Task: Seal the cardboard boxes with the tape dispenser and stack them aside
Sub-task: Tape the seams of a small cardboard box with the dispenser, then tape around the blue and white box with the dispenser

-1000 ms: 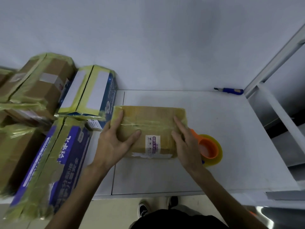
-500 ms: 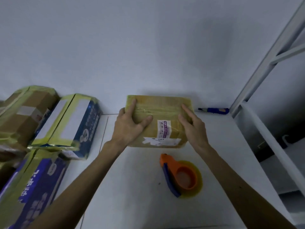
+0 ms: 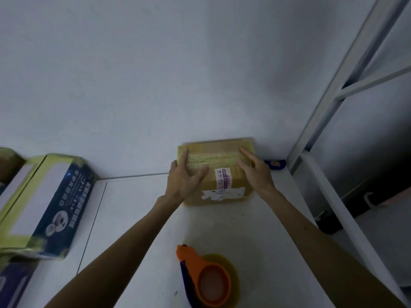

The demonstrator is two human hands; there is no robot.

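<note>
**Cardboard box [image 3: 219,165] sitting against the wall, both hands on it**

The taped box is resting at the far end of the white table [image 3: 138,218]. The left hand [image 3: 184,177] is lying over its left top edge, fingers straight and thumb spread across the near face. The right hand [image 3: 255,172] is pressing flat against its right side. The orange tape dispenser [image 3: 206,278] is lying nearer the person, well apart.

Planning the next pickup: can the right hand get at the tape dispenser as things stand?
Probably yes. The right hand rests open on the cardboard box, gripping nothing, and the tape dispenser lies uncovered on the table nearer the person, nothing between them.
</note>
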